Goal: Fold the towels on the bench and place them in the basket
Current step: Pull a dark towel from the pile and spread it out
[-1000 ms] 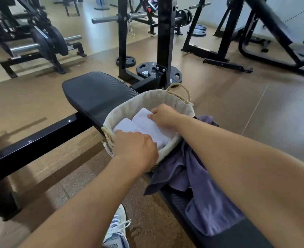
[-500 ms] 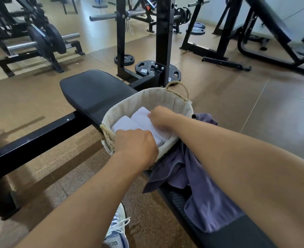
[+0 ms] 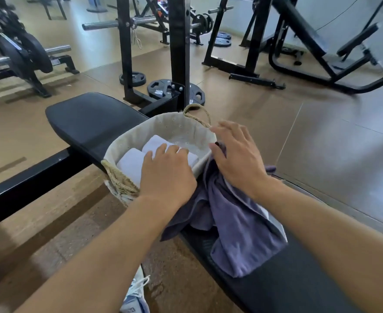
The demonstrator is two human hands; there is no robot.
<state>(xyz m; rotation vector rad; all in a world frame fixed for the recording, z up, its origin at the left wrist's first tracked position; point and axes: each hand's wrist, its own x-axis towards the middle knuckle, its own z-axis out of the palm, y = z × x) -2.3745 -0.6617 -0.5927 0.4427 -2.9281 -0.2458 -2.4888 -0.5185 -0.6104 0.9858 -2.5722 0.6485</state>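
Note:
A round beige basket [image 3: 174, 127] with rope handles stands on the black padded bench [image 3: 89, 118]. Folded white towels [image 3: 129, 161] lie inside it. My left hand [image 3: 167, 171] rests flat over the basket's near rim, fingers on the white towels. My right hand [image 3: 235, 154] hovers outside the basket's right rim with fingers spread, above a crumpled purple towel [image 3: 242, 233] that lies on the bench beside the basket and hangs over the bench's near edge.
A black rack upright [image 3: 178, 48] and weight plates [image 3: 161, 90] stand just behind the bench. Barbells and other gym frames fill the back. A bench support bar [image 3: 28, 177] runs left. My white shoe [image 3: 136, 297] is on the floor below.
My right hand has come out of the basket and moved right over the purple towel, fingers opening. My left hand stays on the white towels.

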